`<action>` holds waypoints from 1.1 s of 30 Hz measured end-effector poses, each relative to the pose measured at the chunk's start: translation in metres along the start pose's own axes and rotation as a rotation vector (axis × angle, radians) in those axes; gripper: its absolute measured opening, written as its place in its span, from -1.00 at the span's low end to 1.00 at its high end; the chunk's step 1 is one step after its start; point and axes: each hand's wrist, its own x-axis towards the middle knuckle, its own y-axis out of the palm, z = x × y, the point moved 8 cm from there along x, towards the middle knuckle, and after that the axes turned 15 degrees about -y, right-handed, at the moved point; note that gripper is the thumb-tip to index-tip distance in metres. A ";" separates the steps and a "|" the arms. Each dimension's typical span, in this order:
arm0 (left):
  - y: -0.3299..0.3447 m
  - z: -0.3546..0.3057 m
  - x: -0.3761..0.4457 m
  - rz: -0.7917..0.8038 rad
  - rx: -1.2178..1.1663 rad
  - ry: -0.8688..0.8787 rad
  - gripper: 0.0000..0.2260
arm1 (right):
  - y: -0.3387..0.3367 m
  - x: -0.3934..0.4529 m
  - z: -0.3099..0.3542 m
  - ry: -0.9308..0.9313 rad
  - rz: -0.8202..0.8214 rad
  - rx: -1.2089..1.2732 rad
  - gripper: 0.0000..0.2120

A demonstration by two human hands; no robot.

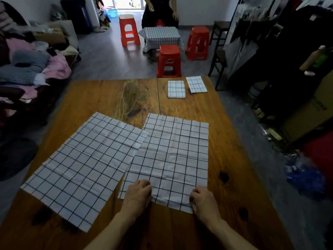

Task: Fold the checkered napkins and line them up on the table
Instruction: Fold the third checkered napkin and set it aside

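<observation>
Gripping the near edge of an unfolded checkered napkin (171, 159) to begin its first fold.

Left hand (137, 194) and right hand (203, 202) each pinch the near hem with curled fingers, and the cloth between them is bunched slightly. This napkin lies flat on the wooden surface (108, 94), its left edge tucked just under a second open napkin (84, 159). Two folded napkins (176, 89) (196, 84) already lie side by side near the far right corner. For a clean fold, the hem should probably be drawn taut first, then both corners carried away together to meet the far corners, using the printed grid to check alignment. Lifting gently should avoid dragging the overlapping neighbour askew.
</observation>
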 end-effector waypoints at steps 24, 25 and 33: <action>-0.072 -0.028 -0.093 -0.164 -0.186 0.319 -0.59 | -0.057 -0.072 0.069 0.004 -0.201 -0.020 -0.71; -0.071 -0.025 -0.099 -0.167 -0.150 0.321 -0.59 | -0.060 -0.077 0.072 0.002 -0.202 -0.017 -0.71; -0.077 -0.003 -0.143 -0.255 -0.154 0.223 -0.95 | -0.068 -0.107 0.087 -0.071 -0.192 0.006 -0.72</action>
